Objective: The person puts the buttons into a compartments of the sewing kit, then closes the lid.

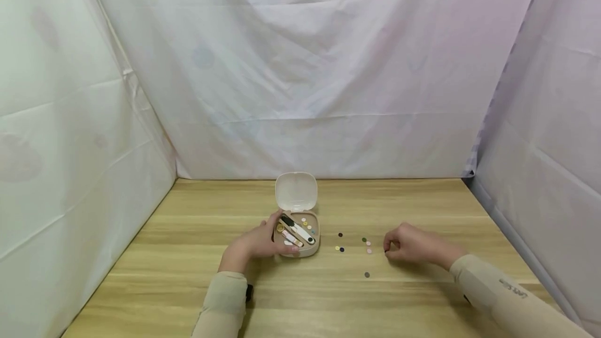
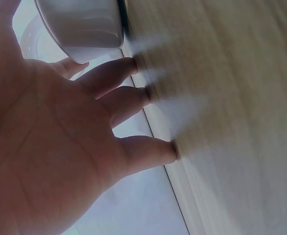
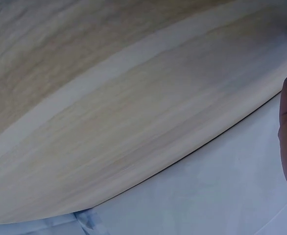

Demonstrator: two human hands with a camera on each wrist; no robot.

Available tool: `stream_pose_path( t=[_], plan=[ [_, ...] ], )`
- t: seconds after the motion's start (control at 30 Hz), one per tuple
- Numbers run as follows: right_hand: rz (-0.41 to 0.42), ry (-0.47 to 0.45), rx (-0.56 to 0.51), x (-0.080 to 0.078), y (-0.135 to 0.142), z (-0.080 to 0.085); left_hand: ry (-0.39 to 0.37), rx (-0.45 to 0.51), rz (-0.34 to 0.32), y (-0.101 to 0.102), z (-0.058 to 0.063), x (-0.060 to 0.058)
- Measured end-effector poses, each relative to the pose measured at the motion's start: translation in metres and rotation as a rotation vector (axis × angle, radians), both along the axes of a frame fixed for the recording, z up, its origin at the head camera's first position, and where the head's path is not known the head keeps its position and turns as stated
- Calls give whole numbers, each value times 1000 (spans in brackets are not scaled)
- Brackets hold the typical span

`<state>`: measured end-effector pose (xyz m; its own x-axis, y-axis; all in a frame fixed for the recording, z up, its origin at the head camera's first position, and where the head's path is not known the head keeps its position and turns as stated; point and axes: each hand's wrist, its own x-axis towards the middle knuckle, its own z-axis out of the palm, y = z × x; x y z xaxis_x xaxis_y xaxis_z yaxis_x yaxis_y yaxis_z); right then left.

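Observation:
A small white box (image 1: pixel 307 251) with a beige inside stands on the table, its lid (image 1: pixel 296 192) raised. My left hand (image 1: pixel 257 241) holds its left side, thumb along the front and index finger at the back corner. In the left wrist view the other fingers (image 2: pixel 151 149) are spread, their tips down at the tabletop. Inside the box lie a black-and-white slim tool (image 1: pixel 300 231), a gold ring-shaped piece (image 1: pixel 280 228) and several small buttons (image 1: pixel 305 223). Further right, my right hand (image 1: pixel 408 244) pinches a small dark button (image 1: pixel 386 251) at its fingertips, close over the table.
Loose buttons are scattered between the box and my right hand: a black one (image 1: pixel 340 234), a yellow one (image 1: pixel 337 248), a navy one (image 1: pixel 342 250), a green one (image 1: pixel 363 240), pink ones (image 1: pixel 369 251) and a grey one (image 1: pixel 367 275). White cloth (image 1: pixel 300 67) hangs behind the wooden table (image 1: pixel 300 301).

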<state>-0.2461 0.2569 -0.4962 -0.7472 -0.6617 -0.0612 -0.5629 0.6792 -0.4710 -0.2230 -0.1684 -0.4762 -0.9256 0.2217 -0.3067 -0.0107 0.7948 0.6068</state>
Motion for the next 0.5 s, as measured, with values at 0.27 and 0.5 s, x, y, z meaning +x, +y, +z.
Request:
stream_pose_path(
  t=[0.27,0.5],
  plan=[
    [41,86,-11,1,1,-6,-3,-2,-3,-1,0,1],
    [48,75,-25,-2,1,-7,-6,-4,-2,0,0,0]
  ],
)
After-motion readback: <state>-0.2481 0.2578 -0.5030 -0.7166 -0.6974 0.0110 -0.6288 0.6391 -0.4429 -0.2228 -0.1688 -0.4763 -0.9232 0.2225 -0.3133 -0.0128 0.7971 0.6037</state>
